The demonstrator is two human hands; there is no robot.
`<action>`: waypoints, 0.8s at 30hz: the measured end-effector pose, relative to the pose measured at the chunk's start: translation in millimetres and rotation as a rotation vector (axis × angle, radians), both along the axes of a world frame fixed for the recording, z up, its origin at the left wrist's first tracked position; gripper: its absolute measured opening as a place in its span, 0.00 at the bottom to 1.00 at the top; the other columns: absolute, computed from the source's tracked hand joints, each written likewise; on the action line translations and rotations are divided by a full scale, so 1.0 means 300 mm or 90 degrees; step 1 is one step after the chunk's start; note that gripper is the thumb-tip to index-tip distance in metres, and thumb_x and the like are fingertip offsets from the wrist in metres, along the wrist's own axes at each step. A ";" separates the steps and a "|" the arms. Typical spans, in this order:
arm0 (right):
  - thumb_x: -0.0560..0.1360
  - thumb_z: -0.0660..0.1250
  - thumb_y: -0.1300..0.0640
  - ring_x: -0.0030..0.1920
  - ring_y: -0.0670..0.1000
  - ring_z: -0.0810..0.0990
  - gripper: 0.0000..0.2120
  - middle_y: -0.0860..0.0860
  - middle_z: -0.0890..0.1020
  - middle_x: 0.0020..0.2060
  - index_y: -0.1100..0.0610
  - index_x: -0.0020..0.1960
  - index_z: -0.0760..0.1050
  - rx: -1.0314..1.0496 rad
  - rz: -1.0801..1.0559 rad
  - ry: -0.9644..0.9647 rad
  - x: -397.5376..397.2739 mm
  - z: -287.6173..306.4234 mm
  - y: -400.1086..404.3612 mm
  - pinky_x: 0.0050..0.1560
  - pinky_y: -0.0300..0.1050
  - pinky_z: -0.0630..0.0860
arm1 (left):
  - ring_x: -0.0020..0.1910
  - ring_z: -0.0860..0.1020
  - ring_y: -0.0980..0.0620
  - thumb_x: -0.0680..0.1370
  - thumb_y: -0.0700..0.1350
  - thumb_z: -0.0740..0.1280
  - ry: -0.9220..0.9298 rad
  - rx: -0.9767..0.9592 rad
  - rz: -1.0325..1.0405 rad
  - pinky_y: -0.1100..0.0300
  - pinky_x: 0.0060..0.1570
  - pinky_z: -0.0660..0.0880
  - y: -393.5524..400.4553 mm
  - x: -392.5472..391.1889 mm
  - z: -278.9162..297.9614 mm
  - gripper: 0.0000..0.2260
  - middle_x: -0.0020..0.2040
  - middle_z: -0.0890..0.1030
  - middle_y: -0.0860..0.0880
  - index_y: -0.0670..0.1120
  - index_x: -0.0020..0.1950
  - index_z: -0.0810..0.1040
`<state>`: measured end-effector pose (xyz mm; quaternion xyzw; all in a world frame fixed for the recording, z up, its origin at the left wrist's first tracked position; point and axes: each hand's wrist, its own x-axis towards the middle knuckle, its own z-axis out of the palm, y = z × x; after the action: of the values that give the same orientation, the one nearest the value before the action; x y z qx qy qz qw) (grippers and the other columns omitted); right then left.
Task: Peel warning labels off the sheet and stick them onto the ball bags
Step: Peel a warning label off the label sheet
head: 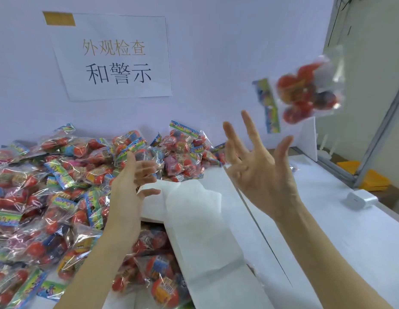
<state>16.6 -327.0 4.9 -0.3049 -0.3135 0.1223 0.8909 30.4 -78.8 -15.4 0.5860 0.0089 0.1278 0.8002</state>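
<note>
**user1:** Head view, reading left to right: a big heap of ball bags (60, 186) covered the left of the worktop (350, 241), so I'd guess most of the job was left. Couldn't make out a warning label on any of them, too small to tell.

**user2:** Yep. Left hand (129, 188) hovered at the pile's edge, fingers loosely spread, holding nothing. White label sheets (194, 208) lay just beside it, partly over the bags.

**user1:** And the right hand (261, 172)?

**user2:** Raised, palm up, fingers splayed wide, grip empty. One ball bag (310, 92) was in mid-air above and to the right of it, clear of the fingertips, blurred. Looked like one bag finished, though I can't confirm it's labelled.
</note>
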 end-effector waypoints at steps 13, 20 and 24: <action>0.79 0.73 0.50 0.37 0.48 0.76 0.11 0.49 0.78 0.40 0.56 0.56 0.85 -0.267 -0.199 0.088 0.031 -0.062 0.046 0.41 0.38 0.76 | 0.72 0.65 0.65 0.67 0.66 0.78 -0.159 0.743 -0.497 0.64 0.66 0.66 0.006 -0.071 0.014 0.28 0.69 0.71 0.69 0.69 0.66 0.76; 0.75 0.70 0.54 0.32 0.47 0.74 0.07 0.49 0.76 0.35 0.54 0.45 0.86 -0.277 -0.260 0.187 0.042 -0.064 0.043 0.34 0.37 0.73 | 0.73 0.60 0.67 0.73 0.56 0.79 -0.143 0.803 -0.537 0.60 0.68 0.66 -0.004 -0.084 -0.005 0.28 0.71 0.65 0.72 0.68 0.68 0.70; 0.76 0.69 0.53 0.33 0.48 0.74 0.08 0.49 0.77 0.35 0.54 0.45 0.87 -0.312 -0.263 0.173 0.042 -0.073 0.053 0.35 0.37 0.74 | 0.72 0.69 0.67 0.79 0.52 0.75 -0.162 0.731 -0.471 0.60 0.68 0.71 -0.001 -0.066 -0.008 0.10 0.69 0.74 0.69 0.58 0.58 0.81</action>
<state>29.1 -311.1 -17.1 -0.5478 -0.0847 0.0508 0.8308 10.5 -79.0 -17.7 0.8615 -0.3542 -0.1012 0.3496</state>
